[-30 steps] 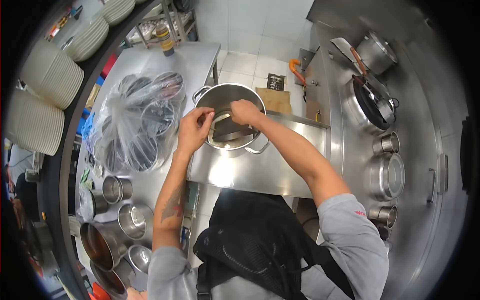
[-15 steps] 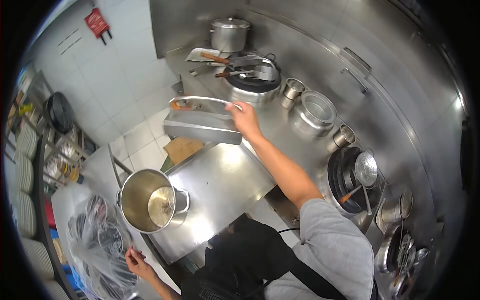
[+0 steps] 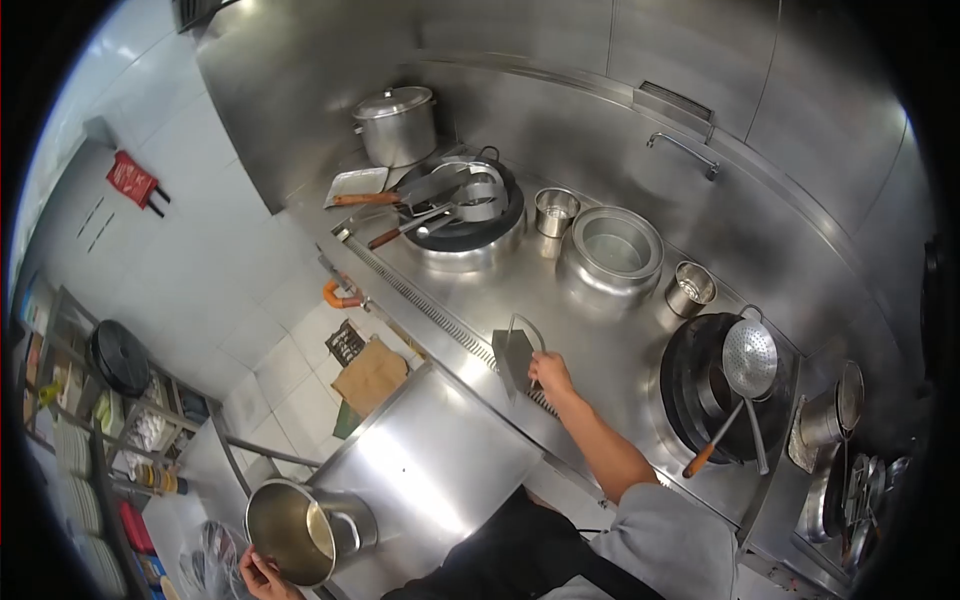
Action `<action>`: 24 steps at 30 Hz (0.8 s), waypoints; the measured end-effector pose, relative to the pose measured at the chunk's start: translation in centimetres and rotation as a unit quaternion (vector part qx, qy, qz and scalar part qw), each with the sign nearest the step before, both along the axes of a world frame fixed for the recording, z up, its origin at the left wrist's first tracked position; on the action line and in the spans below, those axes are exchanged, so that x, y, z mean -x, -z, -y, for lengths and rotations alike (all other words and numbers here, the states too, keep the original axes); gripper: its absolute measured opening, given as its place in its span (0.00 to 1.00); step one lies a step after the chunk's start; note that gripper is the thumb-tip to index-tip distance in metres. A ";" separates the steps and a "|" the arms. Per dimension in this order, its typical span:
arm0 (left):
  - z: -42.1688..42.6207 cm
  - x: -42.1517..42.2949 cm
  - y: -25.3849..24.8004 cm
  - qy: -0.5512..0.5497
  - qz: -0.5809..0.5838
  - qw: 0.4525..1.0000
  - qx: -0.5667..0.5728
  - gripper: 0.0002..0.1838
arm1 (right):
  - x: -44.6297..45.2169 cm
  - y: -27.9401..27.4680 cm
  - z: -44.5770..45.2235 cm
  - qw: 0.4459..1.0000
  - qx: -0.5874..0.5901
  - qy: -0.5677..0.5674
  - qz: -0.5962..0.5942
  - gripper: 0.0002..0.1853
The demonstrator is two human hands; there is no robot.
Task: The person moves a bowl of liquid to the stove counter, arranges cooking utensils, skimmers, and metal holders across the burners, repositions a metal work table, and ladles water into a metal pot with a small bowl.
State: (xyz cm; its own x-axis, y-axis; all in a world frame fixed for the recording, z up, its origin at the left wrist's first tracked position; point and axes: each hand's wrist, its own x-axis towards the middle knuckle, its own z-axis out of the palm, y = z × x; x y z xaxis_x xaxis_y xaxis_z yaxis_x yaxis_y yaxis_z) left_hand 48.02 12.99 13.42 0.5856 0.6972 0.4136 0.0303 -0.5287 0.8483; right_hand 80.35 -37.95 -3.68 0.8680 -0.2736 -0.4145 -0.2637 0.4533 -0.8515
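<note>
My right hand (image 3: 550, 372) is closed around the thin curved handle of a rectangular grey metal box (image 3: 516, 358). The box hangs upright over the slotted front channel (image 3: 440, 300) of the steel cooking range; whether it touches is unclear. My left hand (image 3: 264, 578) is beside the near-left rim of a deep steel pot (image 3: 350, 520), fingers curled together. Contact with the rim cannot be made out. A round, pale brownish patch shows inside the pot. The pot is at the left end of a bare steel worktop (image 3: 440, 450).
On the range are a lidded pot (image 3: 395, 125), a wok with ladles and spatulas (image 3: 465, 225), a round steel vessel (image 3: 612, 250), small steel cups (image 3: 690, 290) and stacked woks with a skimmer (image 3: 750, 357). Cardboard (image 3: 370, 378) lies on the floor. Plate stacks (image 3: 80, 490) stand left.
My view has turned toward the range. My right hand has carried the box from above the worktop's far end to the range's front channel. My left hand is now at the pot's rim.
</note>
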 end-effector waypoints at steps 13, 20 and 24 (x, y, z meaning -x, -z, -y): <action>11.3 -12.1 -2.7 0.041 -0.127 0.990 -0.052 0.16 | -8.3 -1.3 2.0 0.998 -0.021 -0.062 0.018 0.10; 12.7 -11.9 -2.6 0.029 -0.105 0.989 -0.103 0.16 | -22.9 -10.5 -3.0 0.965 -0.181 -0.014 0.191 0.11; 14.9 -11.5 -2.5 -0.012 -0.124 0.991 -0.037 0.15 | -30.2 -13.8 -5.4 0.946 -0.153 0.048 0.280 0.06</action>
State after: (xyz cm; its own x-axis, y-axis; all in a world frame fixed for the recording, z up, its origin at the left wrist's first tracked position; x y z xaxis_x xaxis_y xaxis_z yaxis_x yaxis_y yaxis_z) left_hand 59.49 -1.87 15.95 0.6591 0.6855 0.3094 0.2475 -0.5862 0.7715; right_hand 110.56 -32.50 10.13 0.9522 -0.3039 0.0305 0.2450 0.7004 -0.6703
